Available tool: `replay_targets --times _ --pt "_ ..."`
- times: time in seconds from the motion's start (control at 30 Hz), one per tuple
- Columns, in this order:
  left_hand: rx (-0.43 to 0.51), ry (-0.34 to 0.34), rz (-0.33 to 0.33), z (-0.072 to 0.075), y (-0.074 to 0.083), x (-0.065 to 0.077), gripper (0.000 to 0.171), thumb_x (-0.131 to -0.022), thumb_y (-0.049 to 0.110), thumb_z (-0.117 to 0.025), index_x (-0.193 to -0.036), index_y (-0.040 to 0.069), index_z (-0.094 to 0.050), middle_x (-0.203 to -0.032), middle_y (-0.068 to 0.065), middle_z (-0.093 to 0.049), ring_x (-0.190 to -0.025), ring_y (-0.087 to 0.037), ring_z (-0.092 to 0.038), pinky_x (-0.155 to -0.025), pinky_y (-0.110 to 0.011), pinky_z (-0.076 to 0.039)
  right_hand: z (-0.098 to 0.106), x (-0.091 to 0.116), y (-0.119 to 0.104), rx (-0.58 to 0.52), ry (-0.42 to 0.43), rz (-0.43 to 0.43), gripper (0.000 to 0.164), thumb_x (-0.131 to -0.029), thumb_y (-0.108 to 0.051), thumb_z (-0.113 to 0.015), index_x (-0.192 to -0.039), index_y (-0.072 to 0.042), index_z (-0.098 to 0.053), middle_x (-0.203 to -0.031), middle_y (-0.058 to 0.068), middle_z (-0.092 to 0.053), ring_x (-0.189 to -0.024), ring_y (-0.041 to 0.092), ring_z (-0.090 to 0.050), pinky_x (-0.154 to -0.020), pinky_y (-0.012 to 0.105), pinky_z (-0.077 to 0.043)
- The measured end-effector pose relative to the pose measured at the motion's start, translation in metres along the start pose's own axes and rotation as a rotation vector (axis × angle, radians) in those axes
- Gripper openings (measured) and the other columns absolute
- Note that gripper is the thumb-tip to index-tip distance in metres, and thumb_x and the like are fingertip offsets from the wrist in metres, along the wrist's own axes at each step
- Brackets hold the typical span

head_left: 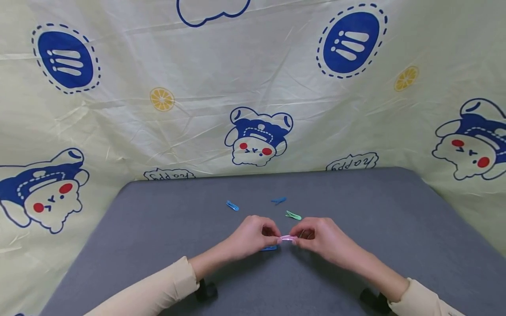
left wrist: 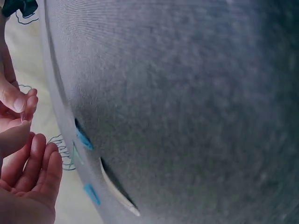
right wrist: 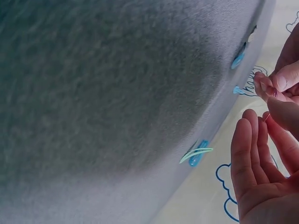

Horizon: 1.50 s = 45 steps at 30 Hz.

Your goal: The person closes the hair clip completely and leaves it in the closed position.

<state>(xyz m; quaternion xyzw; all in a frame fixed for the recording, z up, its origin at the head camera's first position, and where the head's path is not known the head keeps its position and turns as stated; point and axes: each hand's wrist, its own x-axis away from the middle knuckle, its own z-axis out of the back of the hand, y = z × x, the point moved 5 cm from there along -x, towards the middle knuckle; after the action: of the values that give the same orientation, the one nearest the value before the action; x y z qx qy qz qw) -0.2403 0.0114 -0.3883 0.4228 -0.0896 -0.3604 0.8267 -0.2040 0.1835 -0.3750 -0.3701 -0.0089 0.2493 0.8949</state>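
In the head view, a pink hair clip [head_left: 288, 238] is held just above the tabletop [head_left: 158, 228], pinched at both ends. The left hand [head_left: 253, 237] sits at the clip's 9 o'clock, thumb and fingertip closed on that end; the right hand [head_left: 328, 241], at 3 o'clock, pinches the other end the same way. On both hands the spare fingers curve loosely away — the wrist views show this best. Whether the clip's two arms are snapped together is too small to tell.

Around the pink clip, a green clip [head_left: 293, 215] lies near 12 o'clock, with a blue clip [head_left: 278, 200] beyond it toward 11. A second blue clip [head_left: 232, 206] rests farther off at 10 o'clock. Another blue piece [head_left: 270, 248], partly covered by the left hand, is close by at 8 o'clock. In the left wrist view, a pale slender piece [left wrist: 119, 189] lies near 7 o'clock.
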Motion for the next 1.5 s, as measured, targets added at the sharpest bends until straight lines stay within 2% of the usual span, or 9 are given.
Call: replay_targets --times 0.1,0.2,0.37,0.57,0.9,1.23,1.5 --pt "0.038 -0.002 0.034 -0.002 -0.005 -0.002 0.006 -0.086 0.011 -0.076 -0.083 0.015 -0.075 -0.073 0.012 -0.064 -0.065 -0.004 -0.057 -0.061 -0.021 -0.048 0.0 -0.002 0.002 0.011 -0.009 -0.003 0.009 -0.087 -0.011 -0.075 -0.093 -0.017 -0.075 -0.083 -0.012 -0.066 -0.073 0.006 -0.061 -0.063 0.026 -0.051" --pt "0.037 0.0 0.041 -0.004 -0.007 -0.004 0.005 -0.086 0.011 -0.077 -0.083 0.014 -0.075 -0.072 0.012 -0.064 -0.065 -0.004 -0.056 -0.061 -0.02 -0.048 -0.001 -0.004 0.006 0.02 -0.022 -0.018 0.009 -0.087 -0.009 -0.074 -0.093 -0.017 -0.074 -0.083 -0.011 -0.066 -0.072 0.007 -0.061 -0.063 0.026 -0.051" --pt "0.018 -0.012 0.046 -0.009 -0.009 -0.008 0.005 -0.086 0.011 -0.077 -0.081 0.012 -0.075 -0.07 0.011 -0.063 -0.063 -0.003 -0.053 -0.059 -0.02 -0.045 -0.004 -0.005 0.014 0.025 -0.049 -0.038 0.01 -0.087 -0.01 -0.075 -0.093 -0.017 -0.074 -0.085 -0.012 -0.066 -0.073 0.006 -0.062 -0.064 0.025 -0.052" --pt "-0.016 -0.049 0.048 -0.014 -0.014 -0.013 0.007 -0.086 0.01 -0.076 -0.08 0.012 -0.075 -0.068 0.013 -0.062 -0.062 -0.001 -0.051 -0.057 -0.018 -0.043 -0.005 -0.009 0.022 0.033 -0.085 -0.01 0.009 -0.087 -0.011 -0.075 -0.093 -0.017 -0.074 -0.086 -0.011 -0.067 -0.073 0.004 -0.062 -0.065 0.025 -0.052" --pt "-0.051 -0.05 0.067 -0.018 -0.016 -0.02 0.007 -0.082 0.01 -0.079 -0.076 0.012 -0.076 -0.068 0.013 -0.061 -0.064 -0.001 -0.05 -0.058 -0.018 -0.041 -0.006 -0.012 0.033 -0.001 -0.15 -0.027 0.009 -0.087 -0.009 -0.074 -0.094 -0.015 -0.075 -0.082 -0.009 -0.068 -0.07 0.004 -0.06 -0.062 0.024 -0.05" --pt "-0.099 -0.039 0.099 -0.025 -0.015 -0.022 0.014 -0.079 0.007 -0.081 -0.071 0.011 -0.071 -0.067 0.011 -0.056 -0.062 -0.001 -0.049 -0.058 -0.018 -0.041 -0.009 -0.011 0.039 -0.005 -0.098 -0.04 0.016 -0.08 -0.003 -0.076 -0.091 -0.015 -0.075 -0.078 -0.009 -0.065 -0.066 0.004 -0.059 -0.06 0.024 -0.048" --pt "-0.128 -0.042 0.097 -0.029 -0.013 -0.022 0.015 -0.08 0.007 -0.081 -0.072 0.012 -0.07 -0.069 0.009 -0.053 -0.065 -0.003 -0.048 -0.059 -0.018 -0.04 -0.008 -0.01 0.044 0.0 -0.108 -0.061 0.015 -0.08 -0.003 -0.075 -0.09 -0.014 -0.074 -0.076 -0.01 -0.063 -0.066 0.004 -0.057 -0.059 0.024 -0.047"
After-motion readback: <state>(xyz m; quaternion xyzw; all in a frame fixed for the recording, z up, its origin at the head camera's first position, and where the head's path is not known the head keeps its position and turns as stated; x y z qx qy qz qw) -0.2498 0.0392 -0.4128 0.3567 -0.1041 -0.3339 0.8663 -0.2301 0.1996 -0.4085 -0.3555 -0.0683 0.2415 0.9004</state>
